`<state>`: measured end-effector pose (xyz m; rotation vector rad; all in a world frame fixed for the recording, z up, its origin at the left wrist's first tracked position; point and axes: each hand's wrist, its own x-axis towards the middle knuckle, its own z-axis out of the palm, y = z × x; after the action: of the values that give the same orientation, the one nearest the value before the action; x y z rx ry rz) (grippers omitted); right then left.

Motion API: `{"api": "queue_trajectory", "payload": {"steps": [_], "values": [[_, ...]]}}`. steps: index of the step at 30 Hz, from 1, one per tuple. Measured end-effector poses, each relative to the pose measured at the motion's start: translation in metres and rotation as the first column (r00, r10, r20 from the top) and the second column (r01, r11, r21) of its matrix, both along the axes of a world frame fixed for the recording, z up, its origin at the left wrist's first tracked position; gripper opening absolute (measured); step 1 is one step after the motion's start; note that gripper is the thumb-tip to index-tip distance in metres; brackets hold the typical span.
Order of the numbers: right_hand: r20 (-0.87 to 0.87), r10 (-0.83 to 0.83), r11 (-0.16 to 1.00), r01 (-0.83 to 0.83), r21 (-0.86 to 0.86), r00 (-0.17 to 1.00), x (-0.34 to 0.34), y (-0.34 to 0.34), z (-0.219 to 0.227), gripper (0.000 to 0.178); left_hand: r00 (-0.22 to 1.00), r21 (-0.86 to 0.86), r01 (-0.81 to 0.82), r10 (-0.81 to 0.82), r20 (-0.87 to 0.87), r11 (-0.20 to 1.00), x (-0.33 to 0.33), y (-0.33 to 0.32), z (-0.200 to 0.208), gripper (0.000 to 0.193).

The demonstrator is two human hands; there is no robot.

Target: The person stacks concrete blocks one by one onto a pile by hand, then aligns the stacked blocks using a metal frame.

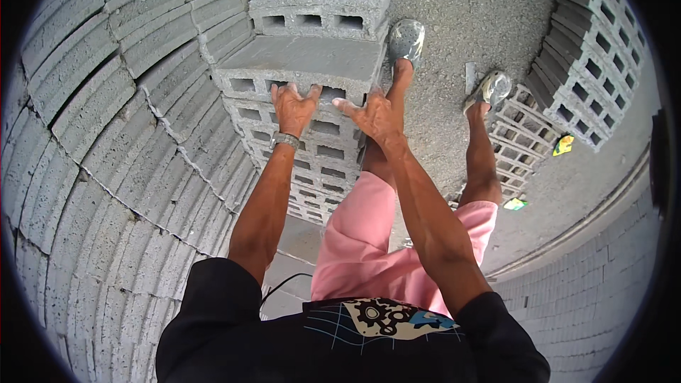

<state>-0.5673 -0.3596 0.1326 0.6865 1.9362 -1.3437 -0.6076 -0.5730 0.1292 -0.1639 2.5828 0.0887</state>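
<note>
A grey hollow concrete block [301,55] lies on top of a stack of similar blocks [328,150], its row of rectangular holes turned toward me. With a metal-banded watch on its wrist, my left hand [294,106] is closed on the near edge of this block, the fingertips hooked into its holes. At the block's right end, my right hand [377,115] grips the corner. Its thumb points left toward a hole, and its other fingers are partly hidden. Both hands look dusty.
A tall wall of stacked blocks [106,163] rises close on my left. More blocks [319,3] stand higher behind the held one. Right of my feet are a block stack [596,64], a low row of hollow blocks [521,135] and a yellow wrapper [563,145] on rough ground.
</note>
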Motion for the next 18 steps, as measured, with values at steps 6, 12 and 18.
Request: {"api": "queue_trajectory", "payload": {"steps": [6, 12, 18], "values": [[0.193, -0.391, 0.836, 0.435, -0.336, 0.900, 0.117, 0.129, -0.081, 0.074, 0.860, -0.143, 0.332, -0.236, 0.453, 0.932, -0.051, 0.058, 0.057, 0.053], [0.199, -0.722, 0.683, 0.728, 0.060, 0.662, 0.248, 0.301, -0.075, 0.061, 0.811, 0.155, 0.572, -0.583, 0.039, 0.806, -0.054, 0.269, 0.057, 0.042], [0.207, -0.890, 0.439, 0.887, 0.144, 0.407, 0.378, 0.345, -0.066, 0.051, 0.201, 0.472, 0.878, -0.959, -0.202, 0.085, 0.052, 0.513, -0.015, 0.051]]}}
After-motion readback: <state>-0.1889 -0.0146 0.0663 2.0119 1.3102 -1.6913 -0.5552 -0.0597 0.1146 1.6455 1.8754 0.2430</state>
